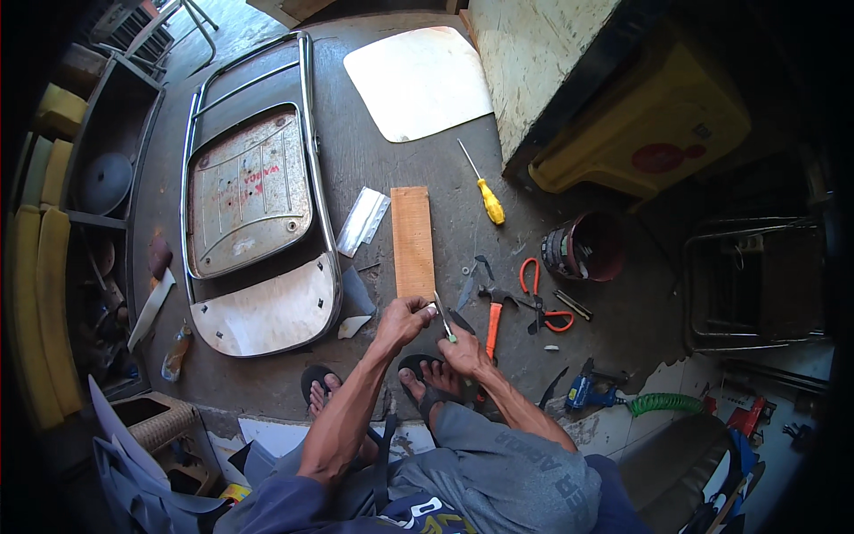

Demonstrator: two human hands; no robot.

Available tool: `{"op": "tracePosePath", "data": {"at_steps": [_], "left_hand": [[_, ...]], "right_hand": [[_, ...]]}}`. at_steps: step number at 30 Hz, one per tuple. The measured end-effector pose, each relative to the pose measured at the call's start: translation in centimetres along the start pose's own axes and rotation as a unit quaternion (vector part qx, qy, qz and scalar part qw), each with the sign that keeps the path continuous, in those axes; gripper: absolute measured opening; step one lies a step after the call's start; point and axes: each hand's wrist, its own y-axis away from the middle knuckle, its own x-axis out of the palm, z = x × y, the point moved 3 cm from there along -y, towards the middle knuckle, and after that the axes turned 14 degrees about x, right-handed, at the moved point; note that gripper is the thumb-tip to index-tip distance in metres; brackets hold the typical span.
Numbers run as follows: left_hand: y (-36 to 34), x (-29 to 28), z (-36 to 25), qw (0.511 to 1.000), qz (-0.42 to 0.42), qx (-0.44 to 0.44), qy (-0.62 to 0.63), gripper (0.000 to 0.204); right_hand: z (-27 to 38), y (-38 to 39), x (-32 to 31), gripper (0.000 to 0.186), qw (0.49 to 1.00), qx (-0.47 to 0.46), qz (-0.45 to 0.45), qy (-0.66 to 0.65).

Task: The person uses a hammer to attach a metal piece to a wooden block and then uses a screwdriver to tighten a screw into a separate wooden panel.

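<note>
My left hand point(402, 324) is closed in a pinch at the near end of a flat wooden board point(412, 240) on the floor. A small white piece point(432, 309) shows at its fingertips; its kind is unclear. Just to the right, my right hand point(465, 351) is wrapped round a small knife point(444, 313), whose thin blade points away from me and lies close beside the white piece. A pale green bit shows at the grip; the rest of the handle is hidden by the fingers. Whether blade and white piece touch, I cannot tell.
A folding chair frame point(313, 160) lies left. Right of the board are a hammer point(494, 329), orange-handled pliers point(536, 298), a yellow screwdriver point(490, 203), a can point(556, 254) and a blue air tool point(592, 390). A white panel point(418, 80) lies ahead.
</note>
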Motion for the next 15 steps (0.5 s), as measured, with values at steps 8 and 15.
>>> {"op": "tracePosePath", "data": {"at_steps": [8, 15], "left_hand": [[0.2, -1.0, 0.8, 0.991, 0.040, 0.046, -0.120, 0.040], [2.9, -1.3, -8.9, 0.972, 0.013, 0.219, -0.090, 0.036]], "right_hand": [[-6.0, 2.8, -3.7, 0.048, 0.991, 0.010, -0.134, 0.014], [-11.0, 3.1, -8.7, 0.071, 0.915, 0.145, -0.359, 0.114]]}}
